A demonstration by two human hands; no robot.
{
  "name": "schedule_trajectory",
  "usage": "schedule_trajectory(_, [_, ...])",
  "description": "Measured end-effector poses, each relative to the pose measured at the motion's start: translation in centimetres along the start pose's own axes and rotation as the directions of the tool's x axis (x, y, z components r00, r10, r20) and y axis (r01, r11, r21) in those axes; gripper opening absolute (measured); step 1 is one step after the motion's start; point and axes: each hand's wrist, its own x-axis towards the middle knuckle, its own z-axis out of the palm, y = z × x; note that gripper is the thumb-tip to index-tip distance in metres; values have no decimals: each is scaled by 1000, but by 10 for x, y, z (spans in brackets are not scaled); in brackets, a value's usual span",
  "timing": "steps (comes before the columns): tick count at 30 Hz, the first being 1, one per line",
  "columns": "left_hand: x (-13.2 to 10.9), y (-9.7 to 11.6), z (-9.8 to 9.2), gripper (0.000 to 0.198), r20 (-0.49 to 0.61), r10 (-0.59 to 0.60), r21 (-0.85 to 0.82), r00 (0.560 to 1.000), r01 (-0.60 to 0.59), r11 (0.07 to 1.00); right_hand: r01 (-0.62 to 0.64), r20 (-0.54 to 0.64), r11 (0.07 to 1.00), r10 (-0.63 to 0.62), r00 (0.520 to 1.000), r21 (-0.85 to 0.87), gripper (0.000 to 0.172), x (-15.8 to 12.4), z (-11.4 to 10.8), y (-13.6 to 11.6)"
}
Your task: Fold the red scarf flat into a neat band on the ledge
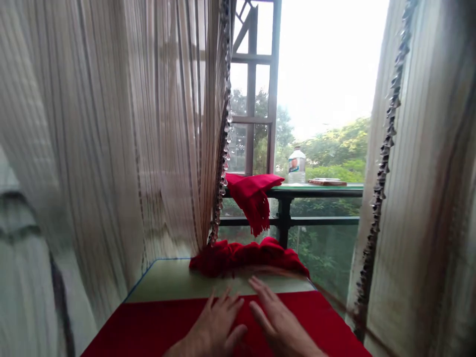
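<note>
A red cloth (148, 325) lies flat over the near part of a pale green table (167, 280). Over its middle is my left hand (217, 325), fingers spread, holding nothing. My right hand (277, 320) is just beside it on the right, also with fingers apart and nothing held. Whether the palms touch the cloth I cannot tell. Beyond both hands, a bunched red cloth (249, 258) sits along the table's far edge.
A fringed red scarf (253, 196) hangs over the window ledge (353, 187). On that ledge stand a plastic bottle (297, 166) and a flat object (327, 182). Striped curtains (92, 124) with bead trim hang on both sides.
</note>
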Motion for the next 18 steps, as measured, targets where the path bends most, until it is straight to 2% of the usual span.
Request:
schedule_trajectory(2, [8,-16,34,69,121,-39,61,992,32,998,-22,210,998,34,977,-57,67,-3,13,10])
schedule_trajectory(4, [9,-30,48,74,162,-29,74,986,17,997,-14,358,995,50,932,-103,73,-7,17,20])
schedule_trajectory(5, [8,-36,50,76,165,-18,71,986,6,997,-12,387,993,56,920,-116,73,-10,15,26])
schedule_trajectory(8, [6,-45,47,87,171,4,46,985,-12,999,-59,414,986,121,902,-159,72,-26,-10,45])
schedule_trajectory(11, [3,-43,44,91,158,7,16,987,-9,1000,-164,362,960,240,901,-229,68,-43,-44,60])
schedule_trajectory(13, [1,-39,42,91,135,-2,-6,991,3,1000,-239,330,929,328,885,-284,63,-42,-58,60])
schedule_trajectory(15, [-2,-33,40,89,131,-18,-22,991,21,1000,-261,298,919,348,889,-295,64,-29,-59,50])
schedule_trajectory(18, [-5,-25,30,83,113,-80,-15,990,82,996,-168,291,966,222,931,-199,69,7,-38,26])
